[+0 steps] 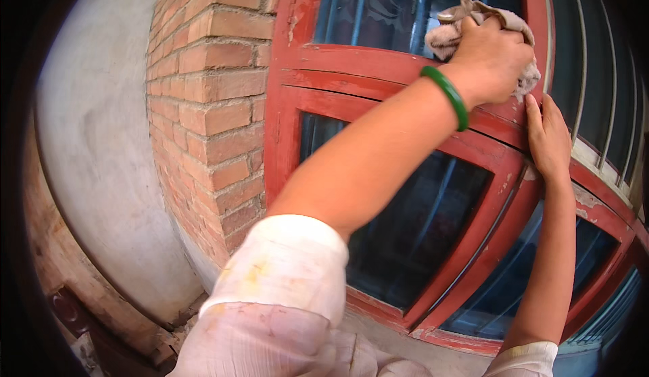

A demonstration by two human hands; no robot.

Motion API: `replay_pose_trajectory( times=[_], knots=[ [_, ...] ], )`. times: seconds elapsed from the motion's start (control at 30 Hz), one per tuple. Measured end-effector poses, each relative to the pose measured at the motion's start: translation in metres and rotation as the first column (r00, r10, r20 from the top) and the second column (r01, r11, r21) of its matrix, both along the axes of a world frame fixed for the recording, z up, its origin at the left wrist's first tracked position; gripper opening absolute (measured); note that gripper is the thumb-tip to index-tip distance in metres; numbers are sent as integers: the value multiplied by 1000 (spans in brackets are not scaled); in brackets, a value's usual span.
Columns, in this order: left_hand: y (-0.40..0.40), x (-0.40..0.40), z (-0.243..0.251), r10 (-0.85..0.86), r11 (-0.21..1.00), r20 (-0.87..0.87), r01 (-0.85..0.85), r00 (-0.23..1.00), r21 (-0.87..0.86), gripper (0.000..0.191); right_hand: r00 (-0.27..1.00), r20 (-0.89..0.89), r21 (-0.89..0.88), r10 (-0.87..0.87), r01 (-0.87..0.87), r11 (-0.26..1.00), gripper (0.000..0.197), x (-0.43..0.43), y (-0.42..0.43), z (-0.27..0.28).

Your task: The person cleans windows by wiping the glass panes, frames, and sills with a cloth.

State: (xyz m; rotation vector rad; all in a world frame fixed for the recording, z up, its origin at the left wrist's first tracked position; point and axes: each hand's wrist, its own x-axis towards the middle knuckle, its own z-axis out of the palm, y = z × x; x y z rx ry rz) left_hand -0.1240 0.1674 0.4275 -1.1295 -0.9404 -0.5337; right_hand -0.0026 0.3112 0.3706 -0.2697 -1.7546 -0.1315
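My left hand (489,60), with a green bangle (446,95) on the wrist, is shut on a bunched, worn cloth (443,37). It presses the cloth at the lower right corner of an upper window pane (375,9), over the red wooden frame. My right hand (550,136) lies just below and to the right of the cloth, resting against the red window frame (350,62) with its visible fingers apart. Paint on this frame is chipped in places. My left forearm hides part of the lower pane (421,235).
A brick pillar (208,98) rises left of the window, beside a pale plastered wall (111,138). Thin metal bars (583,57) stand before another pane at right. The sill (405,349) runs below. A blue-green object (588,356) is at the lower right.
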Motion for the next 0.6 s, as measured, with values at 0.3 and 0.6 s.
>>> replay_pose_trajectory(
  times=[0.3, 0.6],
  knots=[
    [-190, -184, 12, 54, 991, 74, -63, 996, 121, 19, 998, 5, 17, -58, 58, 998, 52, -5, 10, 0],
    [-297, -241, 267, -83, 898, 608, 324, 790, -298, 36, 980, -29, -39, 197, -198, 979, 46, -8, -12, -10]
  ],
)
